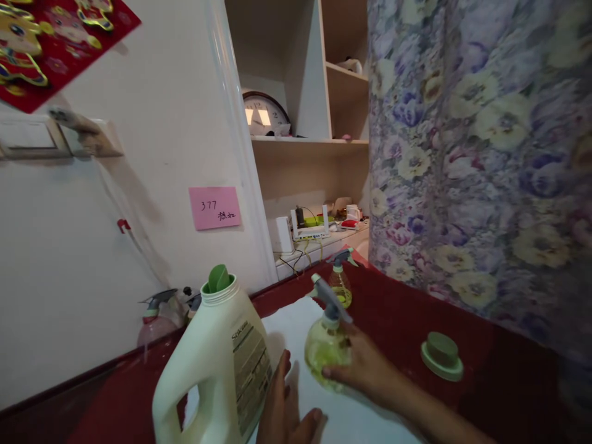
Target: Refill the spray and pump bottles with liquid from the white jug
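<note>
My right hand (354, 370) is wrapped round a spray bottle (321, 351) with a clear round body, yellow-green liquid inside and a grey and pale green trigger head. It stands upright over a white cloth or paper sheet (356, 422). Beside it my left hand (284, 413) has its fingers apart and holds nothing, close to the right side of a large pale detergent jug (208, 364). The jug has a side handle and a label, and its uncapped neck shows a green spout. Whether my left fingers touch the jug I cannot tell.
A green cap (442, 356) lies on the dark red table (388, 320). Behind stands another spray bottle (341, 283) with yellow liquid. A pinkish spray bottle (155, 320) is by the wall. Shelves hold a clock (266, 114) and a router (311, 232); a floral curtain (476, 154) hangs right.
</note>
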Demonstrator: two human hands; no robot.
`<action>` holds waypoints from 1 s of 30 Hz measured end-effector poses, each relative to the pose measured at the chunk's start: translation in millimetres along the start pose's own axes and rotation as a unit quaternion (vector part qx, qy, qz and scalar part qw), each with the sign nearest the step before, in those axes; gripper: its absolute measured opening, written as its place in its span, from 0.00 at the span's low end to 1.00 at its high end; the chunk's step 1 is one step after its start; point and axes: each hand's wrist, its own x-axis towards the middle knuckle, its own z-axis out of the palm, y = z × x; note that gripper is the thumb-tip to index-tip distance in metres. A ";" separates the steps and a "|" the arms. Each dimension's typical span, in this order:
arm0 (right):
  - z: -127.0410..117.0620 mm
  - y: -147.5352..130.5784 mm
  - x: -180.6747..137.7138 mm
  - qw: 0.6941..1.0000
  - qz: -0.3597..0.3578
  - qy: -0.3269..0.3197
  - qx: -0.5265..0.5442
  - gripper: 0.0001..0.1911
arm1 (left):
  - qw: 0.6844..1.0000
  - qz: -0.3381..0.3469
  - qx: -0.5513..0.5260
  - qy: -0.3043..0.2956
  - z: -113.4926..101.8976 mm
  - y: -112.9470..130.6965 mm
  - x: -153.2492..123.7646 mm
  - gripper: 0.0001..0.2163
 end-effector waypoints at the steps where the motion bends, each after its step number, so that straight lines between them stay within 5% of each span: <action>1: -11.1 1.8 5.5 1.000 0.010 0.009 -0.002 0.27 | 1.000 0.006 -0.014 0.011 1.3 -3.5 -0.6 0.38; 6: -65.7 27.4 29.4 0.986 0.081 0.120 -0.084 0.28 | 0.999 0.020 -0.026 0.029 8.4 -15.5 -0.8 0.31; 10: -85.3 59.7 37.2 0.966 0.119 0.180 -0.141 0.28 | 0.999 0.037 -0.002 0.034 10.1 -19.6 0.7 0.28; 20: -62.4 118.0 39.0 0.944 0.156 0.222 -0.188 0.30 | 0.988 0.123 0.059 0.068 17.0 -41.1 2.4 0.22; 30: -64.5 127.0 28.9 0.971 0.131 0.150 -0.131 0.33 | 0.982 0.152 0.085 0.065 19.6 -48.3 5.8 0.19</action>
